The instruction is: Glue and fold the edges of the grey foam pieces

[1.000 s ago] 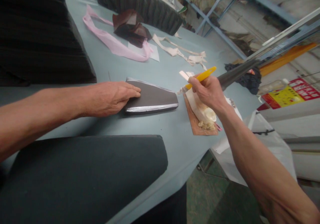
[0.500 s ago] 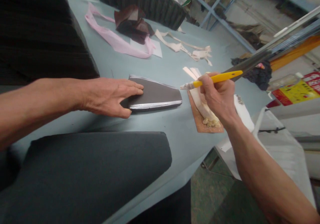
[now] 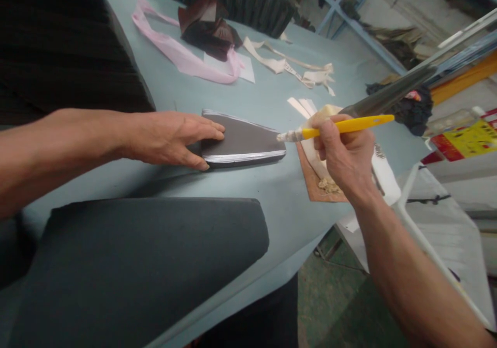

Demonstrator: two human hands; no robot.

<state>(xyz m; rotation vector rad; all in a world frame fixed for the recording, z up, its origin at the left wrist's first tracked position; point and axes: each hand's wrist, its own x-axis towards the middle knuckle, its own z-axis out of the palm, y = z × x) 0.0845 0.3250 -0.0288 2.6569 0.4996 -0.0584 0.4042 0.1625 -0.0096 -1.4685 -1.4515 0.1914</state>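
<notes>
My left hand [image 3: 171, 138] lies flat, fingers stretched, on the near end of a stack of dark wedge-shaped pieces [image 3: 244, 143] with pale edges on the blue-grey table [image 3: 240, 97]. My right hand [image 3: 344, 154] is closed round a yellow-handled brush [image 3: 337, 127]. The brush's whitish tip touches the stack's right end. Under my right hand lies a brown board [image 3: 314, 182] carrying a pale lump of paste [image 3: 328, 185].
A large dark cushion-like panel [image 3: 135, 265] fills the near table. Black fabric [image 3: 58, 47] is stacked at the left. Farther back lie a pink ribbon [image 3: 182, 58], dark brown scraps [image 3: 207, 27] and beige strips [image 3: 295, 71]. The table edge drops off at the right.
My right hand has swung the brush from tilted over the paste board to level, and its tip now reaches the stack's right end. My left hand has stayed on the stack.
</notes>
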